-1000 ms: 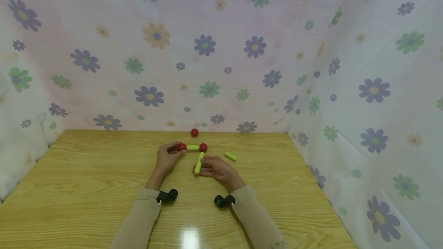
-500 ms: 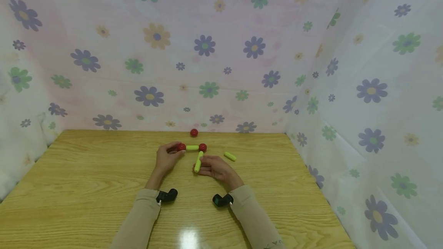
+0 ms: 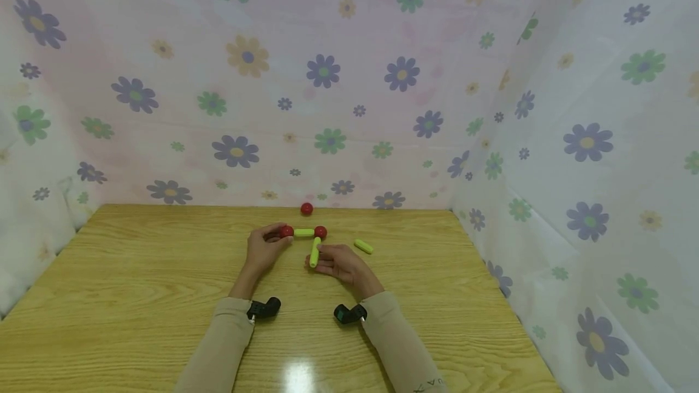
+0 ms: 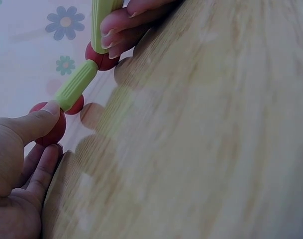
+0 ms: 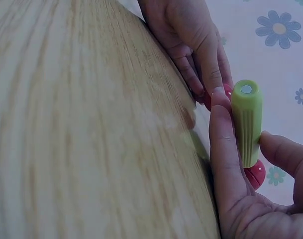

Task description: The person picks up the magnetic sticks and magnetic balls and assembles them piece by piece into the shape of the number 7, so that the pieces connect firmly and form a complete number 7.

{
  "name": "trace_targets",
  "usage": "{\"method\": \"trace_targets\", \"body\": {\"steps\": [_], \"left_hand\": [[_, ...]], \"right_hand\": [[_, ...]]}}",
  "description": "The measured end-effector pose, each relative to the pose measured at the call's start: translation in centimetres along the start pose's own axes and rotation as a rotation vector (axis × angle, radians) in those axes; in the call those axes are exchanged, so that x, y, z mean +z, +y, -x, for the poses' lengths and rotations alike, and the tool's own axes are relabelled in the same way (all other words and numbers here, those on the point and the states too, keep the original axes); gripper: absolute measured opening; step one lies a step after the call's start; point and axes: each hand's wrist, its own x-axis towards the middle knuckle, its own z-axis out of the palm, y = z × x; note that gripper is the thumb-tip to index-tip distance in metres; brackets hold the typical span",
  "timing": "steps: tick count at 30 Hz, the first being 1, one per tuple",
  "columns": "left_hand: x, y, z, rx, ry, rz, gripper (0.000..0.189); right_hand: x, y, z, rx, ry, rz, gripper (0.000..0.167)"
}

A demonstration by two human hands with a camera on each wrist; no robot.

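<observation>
My left hand pinches a red ball between thumb and fingers. A ridged yellow-green rod runs from that ball to a second red ball on the right. My right hand pinches another yellow-green rod between thumb and fingers, its far end right at the second ball and its near end pointing toward me. In the right wrist view, a small silvery disc shows in the near end of this held rod. The left wrist view shows the held rod's end against the ball.
A loose red ball sits at the table's back edge. One more yellow-green rod lies to the right of my right hand. Flower-patterned cloth walls the wooden table at the back and sides.
The rod in my right hand has moved slightly forward, up to the second red ball, and stands a little steeper in the head view. My left hand keeps its place.
</observation>
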Motion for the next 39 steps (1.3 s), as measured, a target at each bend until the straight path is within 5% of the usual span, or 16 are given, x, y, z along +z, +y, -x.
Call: {"method": "trace_targets", "body": {"steps": [6, 13, 20, 39], "left_hand": [[-0.4, 2.6, 1.1, -0.001, -0.021, -0.01, 0.043], [-0.4, 2.9, 1.3, 0.002, -0.021, -0.004, 0.043], [-0.1, -1.4, -0.5, -0.008, 0.009, -0.013, 0.044], [0.0, -1.6, -0.7, -0.018, 0.018, -0.025, 0.044]], "right_hand": [[0.0, 0.0, 0.2, -0.011, -0.007, -0.008, 0.042], [0.1, 0.0, 0.1, -0.014, 0.019, -0.014, 0.042], [0.1, 0.1, -0.1, -0.019, 0.019, -0.024, 0.042], [0.6, 0.4, 0.0, -0.038, 0.016, 0.012, 0.042]]}}
